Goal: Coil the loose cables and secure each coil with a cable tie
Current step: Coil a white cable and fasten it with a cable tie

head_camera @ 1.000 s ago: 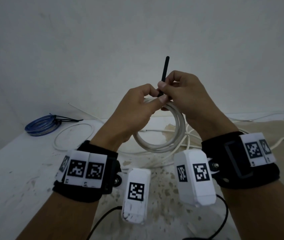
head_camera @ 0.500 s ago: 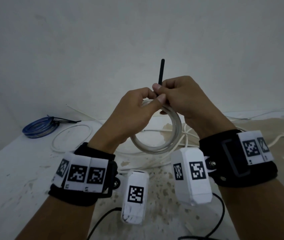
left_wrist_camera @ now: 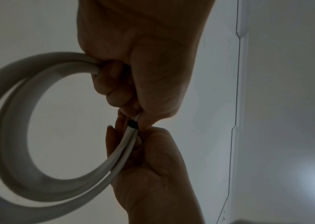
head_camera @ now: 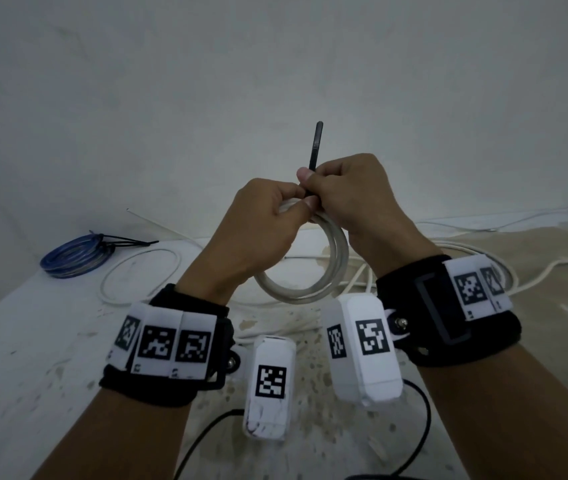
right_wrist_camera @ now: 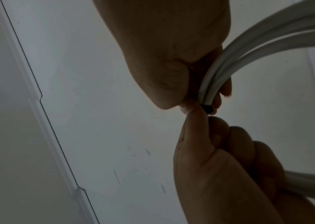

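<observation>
Both hands are raised above the table [head_camera: 26,341], meeting at the top of the white coil [head_camera: 310,292]. The left hand [head_camera: 258,230] has its fingers curled round the coil's strands, thumb laid along them. The right hand [head_camera: 348,199] pinches the black tie [head_camera: 314,150] between thumb and forefinger, just where it meets the coil; the tie's free tail stands nearly upright above the knuckles. In the left wrist view the tie shows as a dark band round the strands (only a small part of it is visible between the fingers), and the coil hangs as an open ring below the hands, clear of the table.

Left of the coil, on the table, lies a blue coil [head_camera: 74,258] with black ties already on it, their tails pointing toward the white coil. Between the two lies a loose white loop [head_camera: 109,282]. More loose white cable [head_camera: 552,251] trails across the table to the right of the coil.
</observation>
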The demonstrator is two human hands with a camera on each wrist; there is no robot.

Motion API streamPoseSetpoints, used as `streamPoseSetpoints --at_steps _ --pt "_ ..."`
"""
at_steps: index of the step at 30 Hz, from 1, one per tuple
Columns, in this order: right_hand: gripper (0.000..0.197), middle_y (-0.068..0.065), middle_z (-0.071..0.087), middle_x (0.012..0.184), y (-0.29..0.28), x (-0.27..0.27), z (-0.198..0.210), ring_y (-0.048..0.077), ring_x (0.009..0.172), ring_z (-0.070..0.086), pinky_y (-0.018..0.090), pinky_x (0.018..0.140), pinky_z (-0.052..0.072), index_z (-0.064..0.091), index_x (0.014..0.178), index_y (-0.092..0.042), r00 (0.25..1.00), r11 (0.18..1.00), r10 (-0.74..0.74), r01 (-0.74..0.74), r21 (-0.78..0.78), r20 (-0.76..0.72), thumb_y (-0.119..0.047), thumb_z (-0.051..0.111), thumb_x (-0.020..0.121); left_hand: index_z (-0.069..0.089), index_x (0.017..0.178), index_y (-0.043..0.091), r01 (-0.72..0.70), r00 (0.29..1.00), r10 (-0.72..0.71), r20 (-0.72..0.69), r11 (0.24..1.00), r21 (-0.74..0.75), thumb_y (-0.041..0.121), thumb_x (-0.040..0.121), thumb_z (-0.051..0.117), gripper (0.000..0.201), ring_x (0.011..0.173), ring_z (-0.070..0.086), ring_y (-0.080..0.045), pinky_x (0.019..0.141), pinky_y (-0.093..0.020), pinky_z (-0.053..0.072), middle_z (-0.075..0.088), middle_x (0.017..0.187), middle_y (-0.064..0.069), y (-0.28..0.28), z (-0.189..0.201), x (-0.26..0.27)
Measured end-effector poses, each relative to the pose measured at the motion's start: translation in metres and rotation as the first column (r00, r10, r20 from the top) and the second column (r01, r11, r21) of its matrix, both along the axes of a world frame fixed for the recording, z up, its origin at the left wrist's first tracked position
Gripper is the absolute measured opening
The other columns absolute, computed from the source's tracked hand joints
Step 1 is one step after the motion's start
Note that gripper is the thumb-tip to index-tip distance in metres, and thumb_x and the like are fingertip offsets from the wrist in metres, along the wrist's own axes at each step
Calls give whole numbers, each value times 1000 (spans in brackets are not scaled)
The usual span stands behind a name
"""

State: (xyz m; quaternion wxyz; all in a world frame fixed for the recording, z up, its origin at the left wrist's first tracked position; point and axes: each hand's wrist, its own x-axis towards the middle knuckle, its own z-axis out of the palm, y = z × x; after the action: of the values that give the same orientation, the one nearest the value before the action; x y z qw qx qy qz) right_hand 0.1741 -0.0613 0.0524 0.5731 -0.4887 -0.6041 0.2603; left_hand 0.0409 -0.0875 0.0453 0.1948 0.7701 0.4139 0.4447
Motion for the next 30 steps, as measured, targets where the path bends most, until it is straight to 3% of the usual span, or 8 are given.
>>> streamPoseSetpoints --at_steps 4,10,13,16,18,21,26,30 --pt "32 -5 64 48 3 0 -3 10 55 64 36 74 60 72 55 -20 1000 999 -25 25 26 -5 -25 72 87 73 84 20 5 1000 -5 4 1000 -3 21 98 55 23 44 39 -3 49 -10 31 46 44 13 1 0 0" --pt "28 2 69 57 12 -3 -12 20 66 71 43 75 59 75 60 -18 996 997 -73 72 36 43 -27 72 86 75 86 13 -13 999 11 -39 999 -44 21 98 53 26 47 42 -8 50 -17 35 51 54 0 6 -5 -1" --pt "28 2 70 59 10 -2 -12 19 63 71 43 72 60 76 65 -15 995 996 -63 58 74 77 -29 69 88 73 83 16 -13 1000 12 -8 993 -120 21 100 50 29 44 38 -4 48 -17 31 46 47 12 5 -1 -2" --pt "31 12 73 75 0 -3 -4 26 70 73 45 67 62 75 84 -5 988 988 151 -151 -4 -11 -30 61 97 65 79 16 -10 999 17 33 980 -198 16 102 45 31 39 43 1 44 -12 29 48 44 16 -3 11 -10" --pt "37 14 73 89 -13 -8 7 29 78 74 42 65 61 70 101 -4 921 915 355 -378 -143 -160 -36 51 102 65 91 11 -51 998 55 16 981 -186 18 102 45 24 41 46 5 44 -12 31 54 53 15 -9 23 -20" --pt "29 10 70 89 -30 -19 28 31 73 72 36 56 56 57 112 -7 830 805 535 -558 -202 -159 -33 48 103 59 103 14 -132 991 136 17 978 -161 25 101 47 17 42 46 2 44 -17 31 55 67 6 -18 39 -37" --pt "16 5 70 77 -48 -44 44 24 58 67 31 47 53 58 106 -4 868 868 496 -496 -30 -30 -18 58 99 57 84 16 -157 946 230 229 941 -298 24 100 49 19 46 40 -11 42 -22 27 52 66 -3 -41 50 -54" --pt "10 9 72 71 -59 -60 34 29 63 71 39 58 60 62 100 -5 896 896 444 -444 -6 -7 -14 63 95 56 88 14 -233 920 315 232 918 -322 22 99 47 16 54 46 -15 43 -23 32 58 78 -7 -55 38 -58"
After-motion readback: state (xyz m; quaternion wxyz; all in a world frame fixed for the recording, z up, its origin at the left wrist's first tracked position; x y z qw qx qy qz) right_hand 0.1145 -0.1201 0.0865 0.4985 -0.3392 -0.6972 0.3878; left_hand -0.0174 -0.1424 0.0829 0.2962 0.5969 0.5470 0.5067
